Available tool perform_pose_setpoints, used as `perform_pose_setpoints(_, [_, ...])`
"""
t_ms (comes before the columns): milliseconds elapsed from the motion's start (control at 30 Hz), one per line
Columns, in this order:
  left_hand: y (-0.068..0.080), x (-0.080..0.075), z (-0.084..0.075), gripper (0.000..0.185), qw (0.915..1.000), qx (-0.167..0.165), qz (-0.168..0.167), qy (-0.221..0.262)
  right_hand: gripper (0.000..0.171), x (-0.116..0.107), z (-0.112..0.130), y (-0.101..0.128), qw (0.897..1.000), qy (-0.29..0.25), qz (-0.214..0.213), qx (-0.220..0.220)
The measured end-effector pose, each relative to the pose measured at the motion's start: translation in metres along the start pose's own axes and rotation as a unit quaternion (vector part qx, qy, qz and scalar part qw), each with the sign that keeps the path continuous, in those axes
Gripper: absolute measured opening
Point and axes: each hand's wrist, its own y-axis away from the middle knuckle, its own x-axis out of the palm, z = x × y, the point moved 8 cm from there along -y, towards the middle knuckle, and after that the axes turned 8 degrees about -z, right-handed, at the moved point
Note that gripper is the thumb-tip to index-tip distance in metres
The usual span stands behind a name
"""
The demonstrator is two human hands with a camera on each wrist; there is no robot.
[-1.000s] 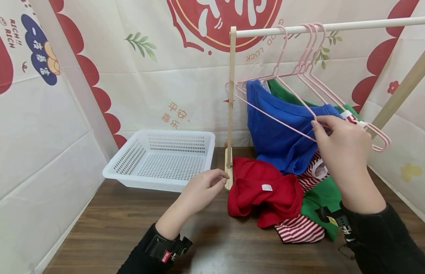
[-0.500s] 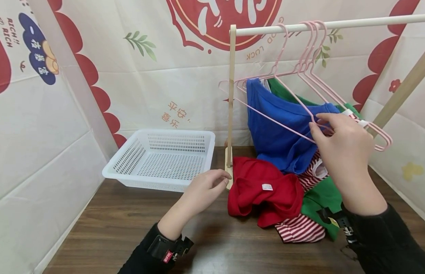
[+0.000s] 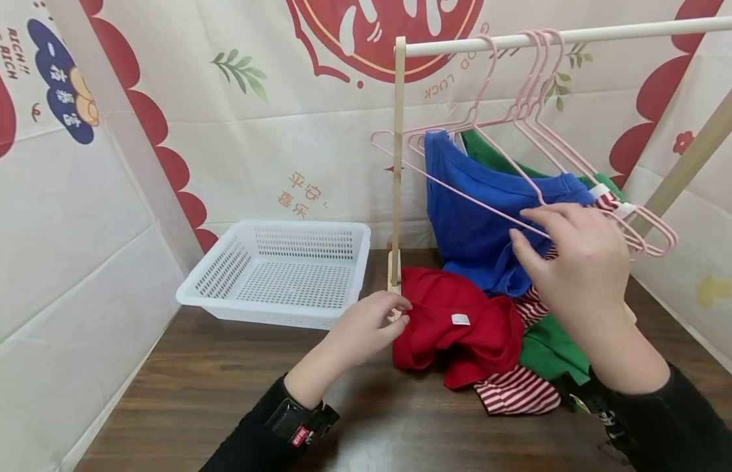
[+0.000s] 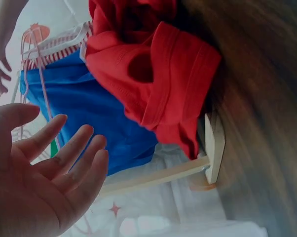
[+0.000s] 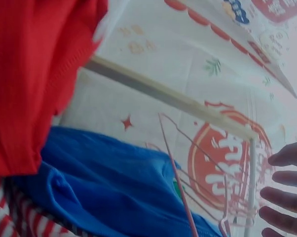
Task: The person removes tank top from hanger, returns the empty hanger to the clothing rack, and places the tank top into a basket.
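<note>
My right hand (image 3: pixel 578 262), its thumb and fingers apart, is in front of the nearest pink hanger (image 3: pixel 478 196), which hangs bare from the rail. In the right wrist view its fingers (image 5: pixel 281 197) are spread with nothing between them. Behind the hanger, a blue sleeveless top (image 3: pixel 489 203) hangs on another. My left hand (image 3: pixel 368 331) has its fingertips at the left edge of a crumpled red garment (image 3: pixel 454 328) with a white label. The left wrist view shows the left palm open, fingers (image 4: pixel 79 148) relaxed. Red-striped (image 3: pixel 516 393) and green cloth (image 3: pixel 554 347) lie under the red one.
A white perforated basket (image 3: pixel 271 318) stands on the brown table at the left. The wooden rack post (image 3: pixel 398 164) rises beside the red garment, carrying a white rail (image 3: pixel 637 29). Green and striped garments hang behind the blue top.
My right hand has let go of the pink hanger and come down and to the left. The hanger's left end has swung left. My left hand has moved right, up to the red garment.
</note>
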Motion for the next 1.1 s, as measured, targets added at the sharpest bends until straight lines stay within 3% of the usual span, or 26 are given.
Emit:
perform_pose_setpoints(200, [-0.003, 0.024, -0.002, 0.038, 0.9982, 0.010, 0.050, -0.031, 0.032, 0.013, 0.019, 0.015, 0.992, -0.066, 0.057, -0.094])
perform_pose_setpoints(400, [-0.006, 0.041, -0.009, 0.046, 0.9940, 0.020, 0.082, -0.069, 0.055, 0.027, 0.032, 0.032, 0.967, -0.125, 0.126, -0.184])
perform_pose_setpoints(533, [-0.009, 0.049, -0.012, 0.051, 0.9920, 0.029, 0.091, -0.082, 0.058, 0.035, 0.033, 0.043, 0.952, -0.138, 0.168, -0.216])
perform_pose_setpoints(567, [-0.010, 0.051, -0.012, 0.053, 0.9913, 0.029, 0.095, -0.086, 0.049, 0.037, 0.032, 0.046, 0.948, -0.140, 0.182, -0.221])
perform_pose_setpoints(667, [-0.010, 0.058, -0.012, 0.056, 0.9889, 0.027, 0.110, -0.096, 0.028, 0.043, 0.028, 0.056, 0.937, -0.135, 0.235, -0.222])
perform_pose_setpoints(767, [-0.011, 0.064, -0.012, 0.057, 0.9858, 0.027, 0.123, -0.111, 0.042, 0.050, 0.022, 0.065, 0.925, -0.114, 0.298, -0.205])
perform_pose_setpoints(900, [-0.012, 0.072, -0.014, 0.060, 0.9819, 0.034, 0.135, -0.128, 0.045, 0.059, 0.012, 0.076, 0.910, -0.078, 0.372, -0.167])
perform_pose_setpoints(1100, [-0.012, 0.086, -0.019, 0.069, 0.9689, 0.045, 0.141, -0.199, 0.049, 0.065, 0.002, 0.087, 0.896, -0.055, 0.417, -0.145])
